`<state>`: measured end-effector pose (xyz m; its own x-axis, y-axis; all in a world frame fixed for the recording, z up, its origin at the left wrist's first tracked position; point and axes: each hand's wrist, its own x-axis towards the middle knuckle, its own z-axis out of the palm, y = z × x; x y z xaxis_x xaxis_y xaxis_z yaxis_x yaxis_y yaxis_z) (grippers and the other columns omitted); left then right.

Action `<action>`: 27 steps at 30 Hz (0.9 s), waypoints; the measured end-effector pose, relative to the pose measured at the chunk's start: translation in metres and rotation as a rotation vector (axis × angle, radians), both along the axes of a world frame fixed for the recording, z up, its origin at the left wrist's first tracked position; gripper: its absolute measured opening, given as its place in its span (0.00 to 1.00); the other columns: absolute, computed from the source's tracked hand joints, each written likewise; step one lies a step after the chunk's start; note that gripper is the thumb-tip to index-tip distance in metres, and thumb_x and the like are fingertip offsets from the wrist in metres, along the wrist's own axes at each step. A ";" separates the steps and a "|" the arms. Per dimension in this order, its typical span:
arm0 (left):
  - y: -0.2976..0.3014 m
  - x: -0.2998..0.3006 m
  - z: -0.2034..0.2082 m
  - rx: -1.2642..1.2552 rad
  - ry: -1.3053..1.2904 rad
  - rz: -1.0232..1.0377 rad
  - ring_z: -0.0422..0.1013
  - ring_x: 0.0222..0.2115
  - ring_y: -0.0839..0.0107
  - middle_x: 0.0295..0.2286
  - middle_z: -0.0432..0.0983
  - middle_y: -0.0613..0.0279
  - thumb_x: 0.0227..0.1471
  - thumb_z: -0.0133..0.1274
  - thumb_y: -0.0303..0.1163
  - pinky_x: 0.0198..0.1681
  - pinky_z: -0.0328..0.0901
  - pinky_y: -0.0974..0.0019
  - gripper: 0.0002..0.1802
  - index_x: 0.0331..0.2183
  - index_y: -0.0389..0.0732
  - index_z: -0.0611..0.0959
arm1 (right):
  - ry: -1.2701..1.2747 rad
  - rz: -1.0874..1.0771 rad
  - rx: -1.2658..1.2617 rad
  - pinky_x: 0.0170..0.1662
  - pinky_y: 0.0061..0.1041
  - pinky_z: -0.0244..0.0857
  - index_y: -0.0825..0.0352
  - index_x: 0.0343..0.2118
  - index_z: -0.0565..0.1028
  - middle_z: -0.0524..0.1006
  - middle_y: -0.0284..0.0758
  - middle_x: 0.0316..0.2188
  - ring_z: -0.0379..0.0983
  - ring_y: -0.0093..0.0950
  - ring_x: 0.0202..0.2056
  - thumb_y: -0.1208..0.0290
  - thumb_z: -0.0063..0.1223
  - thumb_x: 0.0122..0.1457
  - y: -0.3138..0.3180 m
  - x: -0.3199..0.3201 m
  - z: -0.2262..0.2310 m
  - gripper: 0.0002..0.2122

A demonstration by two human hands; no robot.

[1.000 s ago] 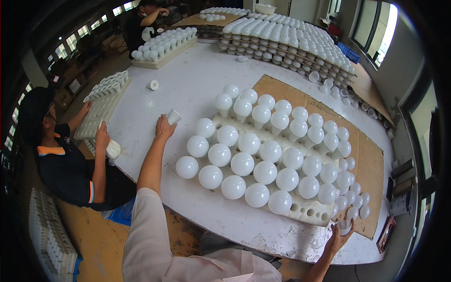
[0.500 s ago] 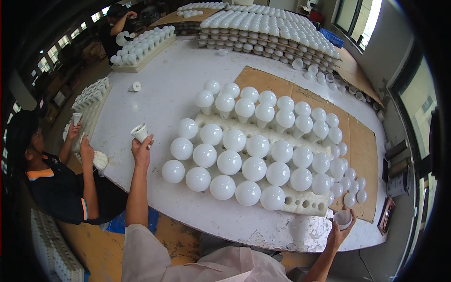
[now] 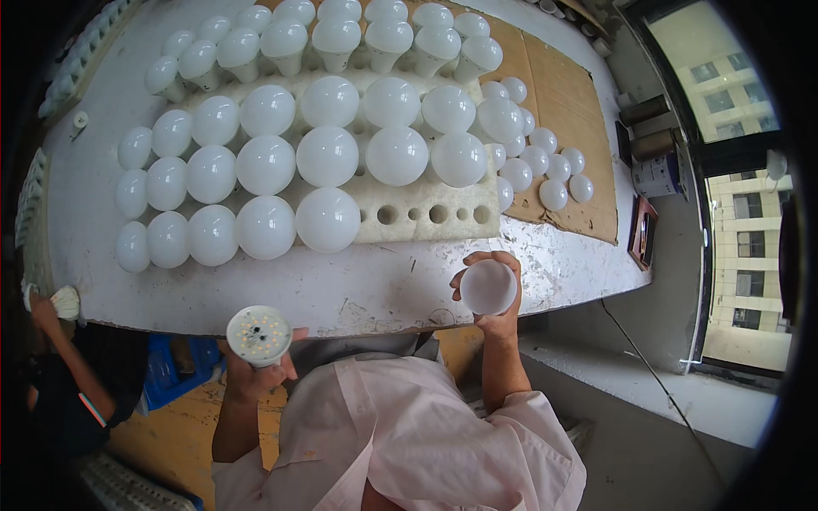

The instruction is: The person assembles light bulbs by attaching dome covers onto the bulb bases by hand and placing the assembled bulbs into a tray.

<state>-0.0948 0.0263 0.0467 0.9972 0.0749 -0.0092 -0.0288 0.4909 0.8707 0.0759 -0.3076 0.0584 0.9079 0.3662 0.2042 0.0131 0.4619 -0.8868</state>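
My left hand (image 3: 266,377), near the table's front edge, is closed around an LED bulb base (image 3: 259,335). Its round board with small yellow LEDs faces up, and my palm hides the lower body. To the right, my right hand (image 3: 501,325) grips a white bulb cover (image 3: 488,288), its hollow side turned up toward me. The two parts are apart. Beyond them, a pale foam tray (image 3: 426,228) carries rows of assembled white bulbs (image 3: 327,157); several holes at its near right end hold nothing.
Loose white covers (image 3: 536,160) lie on a cardboard sheet (image 3: 588,192) right of the tray. A small bulb part (image 3: 80,120) lies at the left. A co-worker's hand (image 3: 44,311) shows at the left edge. A window (image 3: 750,247) and dark cylinders (image 3: 656,143) are at the right.
My view has turned down and right. My left hand has brought the base in toward my body, its LED face now showing. My right hand has come inward with the cover.
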 end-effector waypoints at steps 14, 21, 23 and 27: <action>-0.090 0.096 0.009 -0.100 0.299 -0.548 0.73 0.25 0.76 0.32 0.78 0.54 0.42 0.60 0.28 0.21 0.68 0.76 0.22 0.42 0.31 0.75 | 0.207 0.166 0.044 0.40 0.26 0.70 0.66 0.53 0.57 0.68 0.44 0.46 0.72 0.30 0.41 0.62 0.71 0.38 0.036 -0.016 -0.031 0.40; -0.088 0.092 0.005 -0.076 0.277 -0.500 0.74 0.31 0.74 0.34 0.77 0.55 0.43 0.61 0.30 0.23 0.70 0.75 0.25 0.43 0.31 0.74 | 0.218 0.173 -0.015 0.45 0.24 0.64 0.65 0.52 0.59 0.69 0.44 0.46 0.69 0.27 0.43 0.60 0.71 0.37 0.041 -0.017 -0.035 0.40; -0.088 0.091 0.004 -0.061 0.267 -0.494 0.74 0.31 0.74 0.33 0.77 0.55 0.43 0.61 0.30 0.24 0.70 0.75 0.25 0.43 0.31 0.74 | 0.214 0.167 -0.034 0.45 0.24 0.65 0.66 0.52 0.59 0.69 0.44 0.46 0.70 0.27 0.43 0.60 0.70 0.37 0.041 -0.018 -0.035 0.40; -0.088 0.091 0.003 -0.072 0.249 -0.474 0.70 0.21 0.78 0.31 0.78 0.50 0.42 0.65 0.35 0.21 0.69 0.73 0.30 0.43 0.28 0.73 | 0.235 0.176 0.002 0.45 0.24 0.65 0.66 0.52 0.59 0.69 0.44 0.45 0.70 0.27 0.43 0.59 0.70 0.37 0.042 -0.020 -0.038 0.40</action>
<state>-0.0041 -0.0622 0.0498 0.8884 -0.3927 -0.2378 0.4134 0.4588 0.7866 0.0561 -0.2660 0.0202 0.8529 0.5221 -0.0035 -0.2731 0.4403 -0.8553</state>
